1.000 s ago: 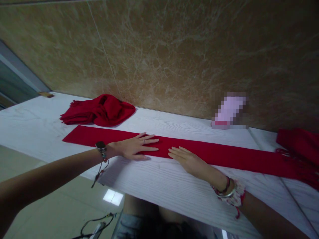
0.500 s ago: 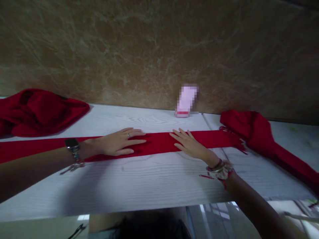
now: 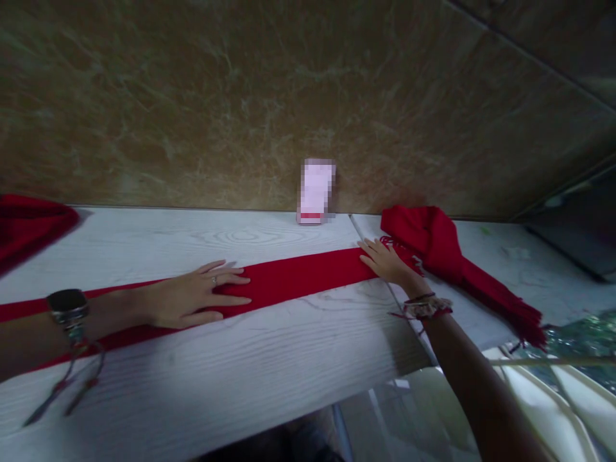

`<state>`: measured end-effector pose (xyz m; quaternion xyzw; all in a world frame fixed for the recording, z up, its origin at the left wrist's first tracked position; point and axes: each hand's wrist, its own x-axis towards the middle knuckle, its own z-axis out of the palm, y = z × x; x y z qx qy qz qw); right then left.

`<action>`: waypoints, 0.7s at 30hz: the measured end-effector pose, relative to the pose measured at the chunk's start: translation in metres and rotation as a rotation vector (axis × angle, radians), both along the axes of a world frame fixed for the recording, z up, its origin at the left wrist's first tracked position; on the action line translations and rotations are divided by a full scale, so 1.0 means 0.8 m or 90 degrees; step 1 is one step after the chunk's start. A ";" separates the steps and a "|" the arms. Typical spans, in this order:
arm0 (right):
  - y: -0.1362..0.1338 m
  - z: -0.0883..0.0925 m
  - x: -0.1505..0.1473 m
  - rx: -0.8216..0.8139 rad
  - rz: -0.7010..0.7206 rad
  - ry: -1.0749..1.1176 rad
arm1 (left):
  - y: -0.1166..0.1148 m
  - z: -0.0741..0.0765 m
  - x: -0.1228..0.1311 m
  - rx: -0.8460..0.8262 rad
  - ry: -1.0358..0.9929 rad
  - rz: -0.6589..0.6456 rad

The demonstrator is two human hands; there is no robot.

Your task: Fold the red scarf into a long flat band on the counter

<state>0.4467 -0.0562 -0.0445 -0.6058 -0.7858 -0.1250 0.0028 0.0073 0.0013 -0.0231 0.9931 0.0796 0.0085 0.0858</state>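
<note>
A long red scarf [image 3: 303, 274] lies stretched out flat across the white wood-grain table [image 3: 269, 359]. My left hand [image 3: 202, 295], fingers spread, rests flat on its left-middle part. Farther right, my right hand [image 3: 385, 262] lies with outstretched fingers on the scarf close to its fringed end. Just beyond that end a second red scarf [image 3: 423, 240] sits bunched, its fringed tail hanging toward the table's front right edge. More red cloth [image 3: 33, 228] is heaped at the far left, partly out of view.
A pixelated pink, phone-shaped object [image 3: 316, 192] leans against the brown marbled wall [image 3: 216, 109] behind the table. A seam between table sections runs near my right hand. Pale chairs [image 3: 543, 404] stand at the lower right, with a dark object [image 3: 577, 224] at the right.
My right hand has slid right along the scarf to near its fringe, while my left hand stays flat on it. The camera view has turned to the right.
</note>
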 end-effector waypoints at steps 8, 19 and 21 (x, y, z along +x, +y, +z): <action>-0.017 0.031 -0.067 -0.040 0.281 0.111 | -0.009 0.009 0.099 0.030 -0.027 0.085; -0.032 0.042 -0.122 -0.046 0.351 -0.042 | -0.035 0.012 0.104 0.036 0.085 0.155; -0.033 0.040 -0.123 -0.039 0.328 -0.039 | -0.044 0.010 0.103 0.058 0.080 0.171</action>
